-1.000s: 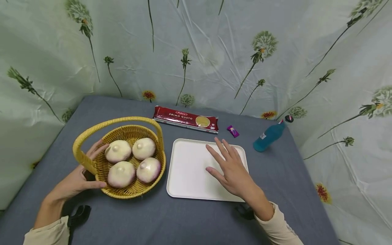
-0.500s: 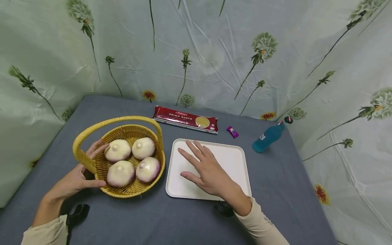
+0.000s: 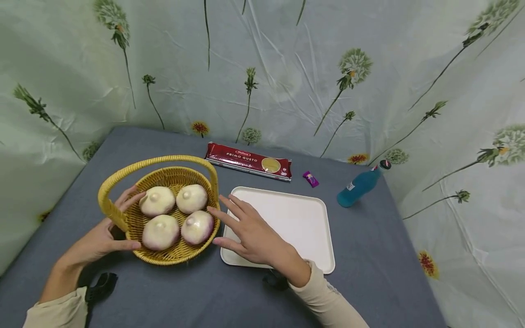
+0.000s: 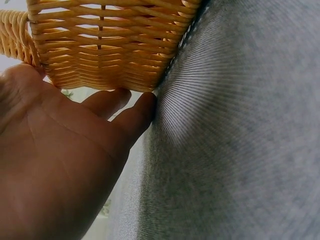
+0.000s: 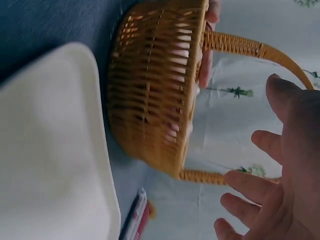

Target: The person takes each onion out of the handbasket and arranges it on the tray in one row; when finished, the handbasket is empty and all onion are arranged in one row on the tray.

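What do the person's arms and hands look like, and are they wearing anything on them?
The left hand and right hand are bare, with no gloves. The left sleeve and right sleeve are plain-looking, light beige and a bit wrinkled. A black left gadget and black right gadget poke out near the sleeve ends, probably the wrist cameras.

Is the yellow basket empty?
No, the basket has things in it: four round, whitish bulbs sit inside, with gaps between them.
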Available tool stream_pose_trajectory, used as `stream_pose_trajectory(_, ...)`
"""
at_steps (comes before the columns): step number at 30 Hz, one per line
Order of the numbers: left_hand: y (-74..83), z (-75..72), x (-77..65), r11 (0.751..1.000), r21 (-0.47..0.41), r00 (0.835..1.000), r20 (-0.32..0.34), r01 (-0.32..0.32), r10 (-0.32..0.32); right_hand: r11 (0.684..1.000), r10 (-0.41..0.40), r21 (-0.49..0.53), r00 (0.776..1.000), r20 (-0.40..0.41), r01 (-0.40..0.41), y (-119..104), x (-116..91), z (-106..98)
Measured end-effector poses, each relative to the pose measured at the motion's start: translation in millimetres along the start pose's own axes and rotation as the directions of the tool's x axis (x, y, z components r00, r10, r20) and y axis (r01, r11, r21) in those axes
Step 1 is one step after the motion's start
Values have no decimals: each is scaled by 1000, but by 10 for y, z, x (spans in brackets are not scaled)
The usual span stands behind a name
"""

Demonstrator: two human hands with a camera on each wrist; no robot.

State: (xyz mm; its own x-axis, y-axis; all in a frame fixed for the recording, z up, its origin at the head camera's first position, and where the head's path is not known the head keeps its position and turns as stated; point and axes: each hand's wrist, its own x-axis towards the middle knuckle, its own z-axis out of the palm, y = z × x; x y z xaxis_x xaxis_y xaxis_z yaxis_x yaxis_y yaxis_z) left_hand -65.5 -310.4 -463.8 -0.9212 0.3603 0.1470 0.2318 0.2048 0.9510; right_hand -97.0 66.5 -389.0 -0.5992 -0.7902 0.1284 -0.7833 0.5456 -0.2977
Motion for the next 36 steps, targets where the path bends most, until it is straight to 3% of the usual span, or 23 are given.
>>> stream_pose_trajectory(6,12,2,0,1000,-4,1000,2,3,-3,987,-80,138,997,-13,81,-7,177,123)
stream_pose_trajectory(14,26,6,-17,1000,5,1000,-2,15,-15,974,-69,218,996,47,58,14,320,261)
stream_pose_trajectory(26,28,8,-31,999,-27,999,-15,28,-29,976,-107,198,991,79,90,8,498,340)
stream_pose_trajectory(36,21,17,0,999,-33,1000,-6,23,-23,977,-47,212,996,71,31,-37,561,364)
